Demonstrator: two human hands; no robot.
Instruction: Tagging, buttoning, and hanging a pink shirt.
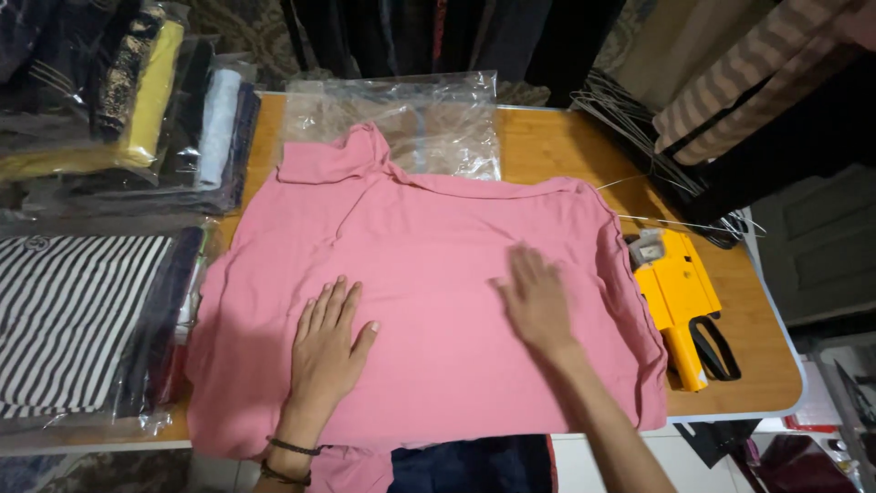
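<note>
In the head view, a pink garment (429,301) lay spread across the wooden table (547,146), its collar end touching a clear plastic bag (401,119). The left hand (327,351) rested flat on the cloth, fingers spread, gripping nothing. The right hand (534,297), blurred, also lay open-palmed on the fabric. A yellow price-label gun (680,301) sat just beside the garment's right edge, and bagged folded clothes (82,319) were stacked at the left.

right hand (537,301) motion-blurred, pink garment (438,301) hem cut off below, table (547,137) mostly covered
</note>
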